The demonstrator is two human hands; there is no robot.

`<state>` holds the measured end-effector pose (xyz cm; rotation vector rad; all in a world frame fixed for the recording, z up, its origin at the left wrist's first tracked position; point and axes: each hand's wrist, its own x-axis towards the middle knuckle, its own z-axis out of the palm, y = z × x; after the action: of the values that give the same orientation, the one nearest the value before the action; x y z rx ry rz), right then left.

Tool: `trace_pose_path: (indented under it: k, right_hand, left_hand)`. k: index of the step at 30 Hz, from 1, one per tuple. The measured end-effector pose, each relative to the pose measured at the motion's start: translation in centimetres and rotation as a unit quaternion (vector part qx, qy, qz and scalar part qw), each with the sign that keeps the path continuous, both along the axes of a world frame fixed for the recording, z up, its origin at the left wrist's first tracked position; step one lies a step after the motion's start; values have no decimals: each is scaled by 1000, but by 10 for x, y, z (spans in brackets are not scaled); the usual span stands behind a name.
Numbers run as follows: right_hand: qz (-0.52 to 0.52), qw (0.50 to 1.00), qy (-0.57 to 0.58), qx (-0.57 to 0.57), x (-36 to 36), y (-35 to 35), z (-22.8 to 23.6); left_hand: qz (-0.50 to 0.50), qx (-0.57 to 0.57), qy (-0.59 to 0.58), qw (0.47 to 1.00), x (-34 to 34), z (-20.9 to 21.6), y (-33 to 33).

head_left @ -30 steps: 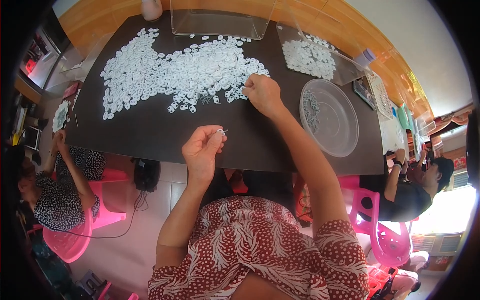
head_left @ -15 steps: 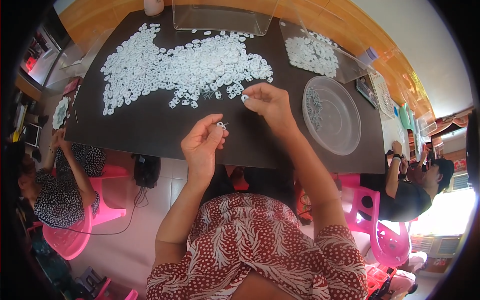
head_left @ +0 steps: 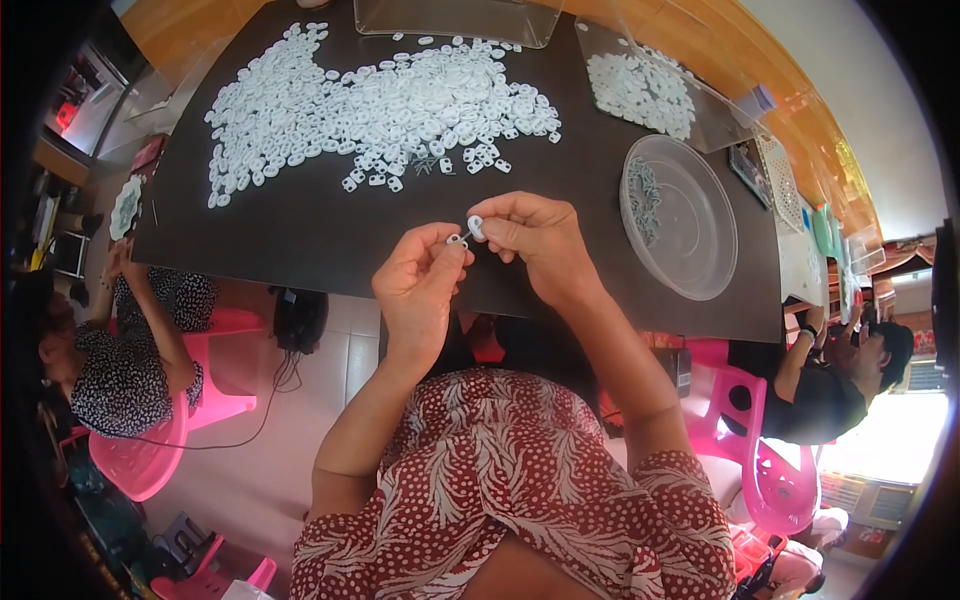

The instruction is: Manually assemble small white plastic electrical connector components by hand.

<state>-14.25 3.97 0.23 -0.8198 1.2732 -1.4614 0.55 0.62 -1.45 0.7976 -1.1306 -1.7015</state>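
My left hand (head_left: 415, 280) pinches a small white piece (head_left: 457, 240) between thumb and fingertips, a grey pin (head_left: 465, 237) jutting from it toward my right hand (head_left: 540, 240). With that one I clamp a white oval (head_left: 476, 229) right at the pin's end; I can't tell whether they touch. Both sit above the table (head_left: 290, 225), nearer me than the white pile (head_left: 400, 110), left of the tub (head_left: 700, 225).

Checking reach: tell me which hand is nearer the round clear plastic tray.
Right. The right hand is left of the tray, apart from it; the left hand, farther left.
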Motion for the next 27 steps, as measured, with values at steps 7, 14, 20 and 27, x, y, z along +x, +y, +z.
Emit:
trace_pose_path:
  k: [7,14,20,27]
  right_hand:
    - [-5,1000,23,-10,5,2,-1]
    - [-22,996,84,-24,11,3,-1]
    - [-21,995,91,-25,15,5,-2]
    - [-53,986,148,-64,21,7,-8]
  left_hand:
    - [-3,-7,-25,1000,2,0,5]
    - [22,-30,-48,998,2,-3,8]
    - [31,-50,-64,996,4,-3,8]
    - [43,-81,-78,993,3,-7,9]
